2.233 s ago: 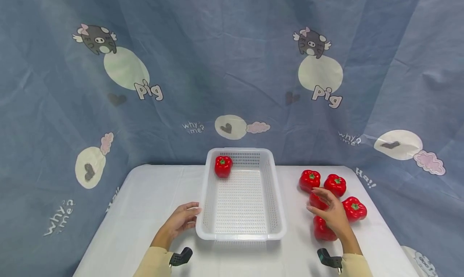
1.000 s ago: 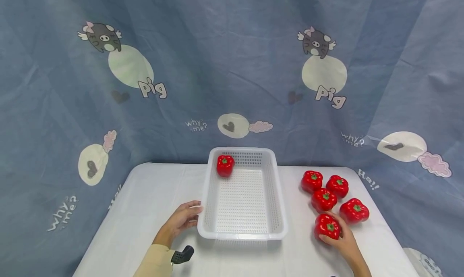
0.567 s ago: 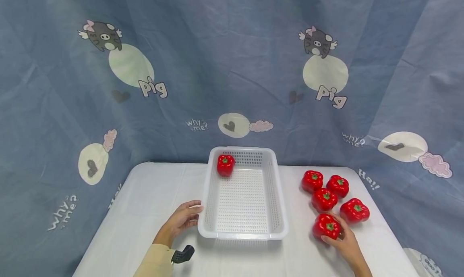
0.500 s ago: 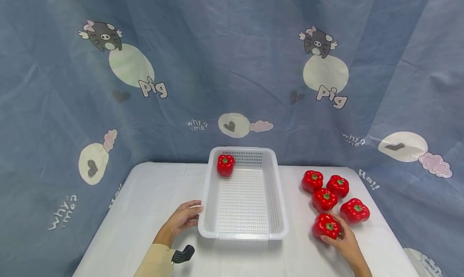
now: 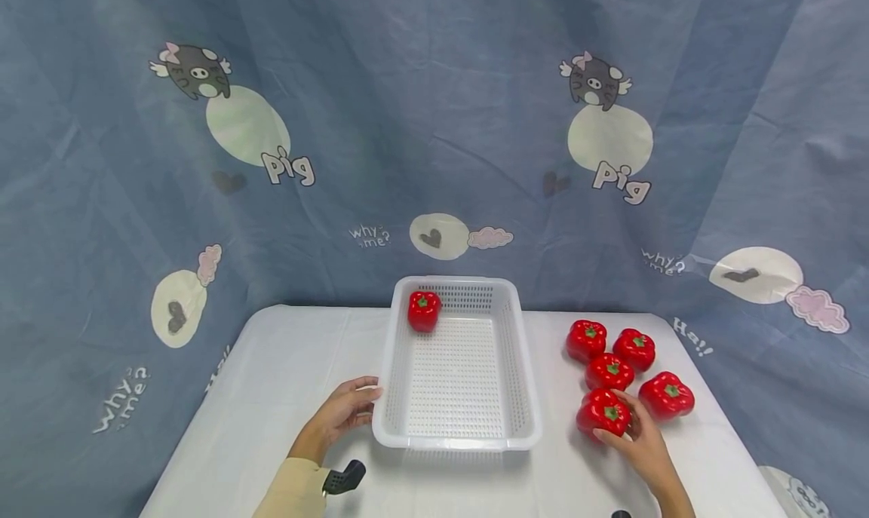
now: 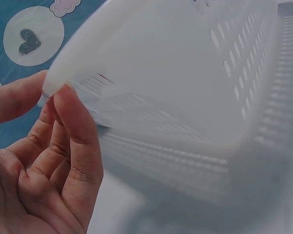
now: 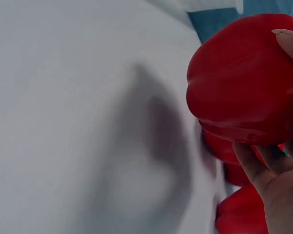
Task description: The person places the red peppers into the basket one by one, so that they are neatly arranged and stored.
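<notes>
My right hand point(image 5: 638, 436) grips a glossy red bell pepper point(image 5: 603, 414) with a green stem, thumb on one side and fingers on the other. In the right wrist view this bell pepper point(image 7: 244, 80) looks raised off the table, its shadow lying apart from it. My left hand point(image 5: 346, 411) pinches the left rim of a white perforated plastic basket point(image 5: 523, 397); the left wrist view shows thumb and fingers on the basket rim point(image 6: 63, 68). Another red pepper point(image 5: 424, 311) sits in the basket's far left corner.
Several more red peppers stand on the right of the white table point(image 5: 292, 352), among them a near right pepper point(image 5: 667, 396) beside my right hand and a far left pepper point(image 5: 586, 341). A blue printed curtain point(image 5: 434, 126) hangs behind the table.
My right hand came down from over the peppers, took hold of the nearest one, and has lifted it slightly, shifting it a little left and away. The left hand stays on the basket rim.
</notes>
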Available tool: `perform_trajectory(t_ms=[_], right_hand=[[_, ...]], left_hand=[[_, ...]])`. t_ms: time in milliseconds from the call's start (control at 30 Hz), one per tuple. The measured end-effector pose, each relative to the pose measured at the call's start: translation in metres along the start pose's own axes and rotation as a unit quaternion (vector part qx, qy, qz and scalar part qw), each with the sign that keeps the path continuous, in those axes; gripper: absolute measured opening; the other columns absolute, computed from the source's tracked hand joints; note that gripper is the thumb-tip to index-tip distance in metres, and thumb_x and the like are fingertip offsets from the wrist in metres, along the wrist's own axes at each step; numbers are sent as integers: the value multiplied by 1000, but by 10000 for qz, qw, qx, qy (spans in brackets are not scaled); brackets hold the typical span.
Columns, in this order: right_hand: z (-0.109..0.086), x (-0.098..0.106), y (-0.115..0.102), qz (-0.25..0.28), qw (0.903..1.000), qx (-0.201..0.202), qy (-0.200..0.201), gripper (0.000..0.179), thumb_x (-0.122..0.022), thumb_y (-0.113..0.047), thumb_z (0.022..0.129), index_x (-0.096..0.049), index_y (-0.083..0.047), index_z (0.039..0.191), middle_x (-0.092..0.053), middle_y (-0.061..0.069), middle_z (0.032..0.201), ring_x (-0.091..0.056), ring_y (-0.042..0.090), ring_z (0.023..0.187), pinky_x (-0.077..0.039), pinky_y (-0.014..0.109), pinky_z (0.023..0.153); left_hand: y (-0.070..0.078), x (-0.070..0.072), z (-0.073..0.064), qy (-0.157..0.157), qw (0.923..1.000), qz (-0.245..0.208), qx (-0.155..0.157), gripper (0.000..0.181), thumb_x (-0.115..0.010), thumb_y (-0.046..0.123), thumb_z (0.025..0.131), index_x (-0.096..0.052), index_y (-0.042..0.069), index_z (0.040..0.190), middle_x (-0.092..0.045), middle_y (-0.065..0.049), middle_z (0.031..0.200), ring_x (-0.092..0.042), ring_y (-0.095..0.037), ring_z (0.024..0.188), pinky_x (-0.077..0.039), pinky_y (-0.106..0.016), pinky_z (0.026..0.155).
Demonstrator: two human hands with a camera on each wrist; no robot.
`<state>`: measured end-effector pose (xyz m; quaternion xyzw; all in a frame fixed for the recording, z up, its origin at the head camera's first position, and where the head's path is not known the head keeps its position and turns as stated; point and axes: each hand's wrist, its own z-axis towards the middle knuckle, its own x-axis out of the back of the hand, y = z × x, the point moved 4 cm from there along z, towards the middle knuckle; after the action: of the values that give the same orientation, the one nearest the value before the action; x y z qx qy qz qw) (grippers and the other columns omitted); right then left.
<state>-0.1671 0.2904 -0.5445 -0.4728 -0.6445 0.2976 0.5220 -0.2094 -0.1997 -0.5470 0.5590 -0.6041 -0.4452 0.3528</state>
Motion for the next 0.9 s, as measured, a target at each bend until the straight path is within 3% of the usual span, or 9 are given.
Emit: perform_trajectory(t_ms=[500,900], right_hand=[[-1,0,-34,28,9989,431,190,91,-78,-30,81,-24,-11,152,-24,20,154,-27,43,138,-43,49,100],[6,-6,-56,239,9937,1031,379,86,-79,-25,80,-29,-10,149,-26,20,153,-29,43,137,-47,43,95]], left_hand=[[-3,0,4,424,9989,12,196,46,-67,15,88,-52,-6,126,-67,-7,95,-61,-19,79,-55,-29,66],[1,-2,1,335,9992,-126,190,46,-64,12,90,-48,-8,128,-66,-7,93,-60,-16,77,-54,-27,64]])
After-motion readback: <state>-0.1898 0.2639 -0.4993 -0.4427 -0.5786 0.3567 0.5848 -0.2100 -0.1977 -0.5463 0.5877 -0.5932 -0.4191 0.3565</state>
